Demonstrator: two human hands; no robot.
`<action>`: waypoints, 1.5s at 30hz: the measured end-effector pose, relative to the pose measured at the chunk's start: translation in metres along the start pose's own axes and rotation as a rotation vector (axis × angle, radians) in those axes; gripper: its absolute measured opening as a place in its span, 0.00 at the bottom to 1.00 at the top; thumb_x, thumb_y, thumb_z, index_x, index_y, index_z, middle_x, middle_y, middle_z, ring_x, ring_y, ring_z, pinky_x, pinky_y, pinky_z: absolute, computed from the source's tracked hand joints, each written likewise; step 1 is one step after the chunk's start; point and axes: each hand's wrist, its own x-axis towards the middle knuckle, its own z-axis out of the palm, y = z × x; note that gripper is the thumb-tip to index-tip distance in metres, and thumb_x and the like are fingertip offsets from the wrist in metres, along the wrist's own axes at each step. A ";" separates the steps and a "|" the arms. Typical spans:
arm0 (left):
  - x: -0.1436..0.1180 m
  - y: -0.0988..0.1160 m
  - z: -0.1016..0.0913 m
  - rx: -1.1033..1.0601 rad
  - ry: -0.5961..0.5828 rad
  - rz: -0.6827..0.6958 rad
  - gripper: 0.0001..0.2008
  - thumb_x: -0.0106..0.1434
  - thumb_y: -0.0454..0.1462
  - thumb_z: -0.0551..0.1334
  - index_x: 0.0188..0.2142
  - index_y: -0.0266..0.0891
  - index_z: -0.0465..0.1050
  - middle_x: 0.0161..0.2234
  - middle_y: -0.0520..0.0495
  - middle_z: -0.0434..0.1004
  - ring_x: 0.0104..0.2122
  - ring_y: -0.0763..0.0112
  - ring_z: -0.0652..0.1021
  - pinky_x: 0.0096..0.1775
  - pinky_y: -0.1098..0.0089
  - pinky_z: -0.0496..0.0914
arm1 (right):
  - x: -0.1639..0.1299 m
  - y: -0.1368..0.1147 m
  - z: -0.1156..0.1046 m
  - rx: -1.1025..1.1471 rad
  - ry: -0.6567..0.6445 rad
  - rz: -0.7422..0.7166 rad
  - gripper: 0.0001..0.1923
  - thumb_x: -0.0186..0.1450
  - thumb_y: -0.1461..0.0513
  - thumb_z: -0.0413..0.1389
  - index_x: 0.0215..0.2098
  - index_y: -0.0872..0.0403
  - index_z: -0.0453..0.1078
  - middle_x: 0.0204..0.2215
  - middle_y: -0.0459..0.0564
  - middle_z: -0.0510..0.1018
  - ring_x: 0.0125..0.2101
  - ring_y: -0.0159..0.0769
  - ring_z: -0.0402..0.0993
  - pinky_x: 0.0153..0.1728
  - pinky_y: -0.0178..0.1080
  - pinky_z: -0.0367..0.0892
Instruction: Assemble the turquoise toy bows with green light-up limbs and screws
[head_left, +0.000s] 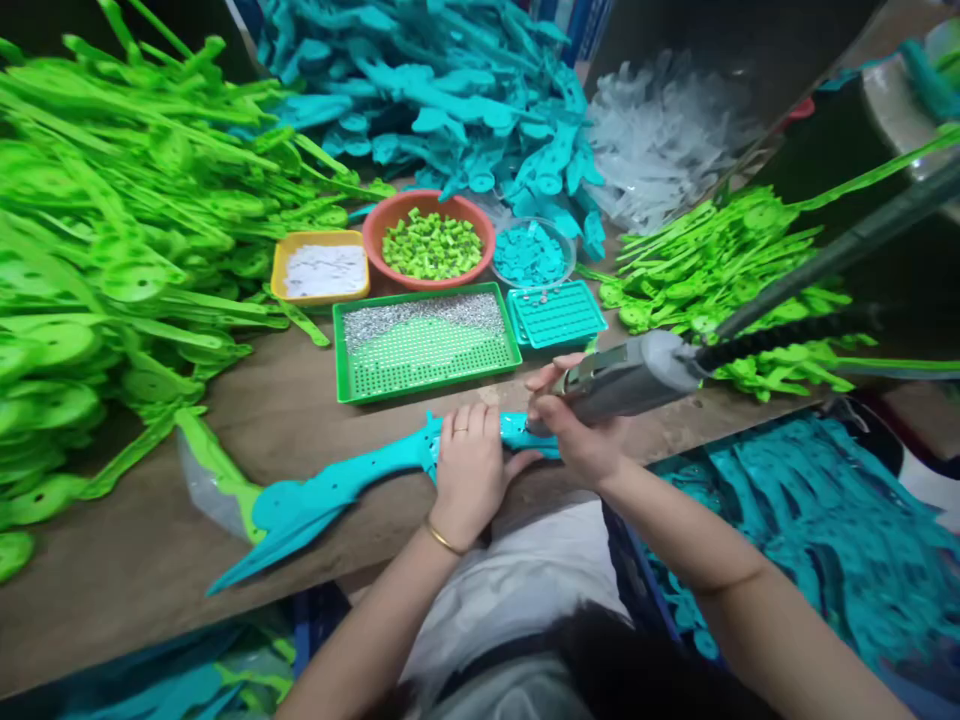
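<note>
While the left hand (469,465) presses flat on the teal plastic sword (337,490) lying on the tabletop (135,560), the right hand (574,430) grips a grey power screwdriver (630,378) at its hilt; assembly seems midway, with heaps of parts unworked.

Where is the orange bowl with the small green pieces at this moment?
In the head view the orange bowl stands at the back of the table, left of centre, between the yellow tray and the clear bowl, just behind the green tray.
</note>
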 end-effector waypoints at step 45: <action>-0.032 0.069 0.028 -1.814 -0.418 -0.959 0.24 0.50 0.54 0.68 0.29 0.36 0.66 0.21 0.47 0.74 0.18 0.74 0.73 0.20 0.75 0.65 | 0.052 -0.020 -0.013 0.095 0.102 -0.117 0.16 0.57 0.55 0.64 0.41 0.48 0.68 0.31 0.42 0.78 0.20 0.27 0.72 0.23 0.35 0.71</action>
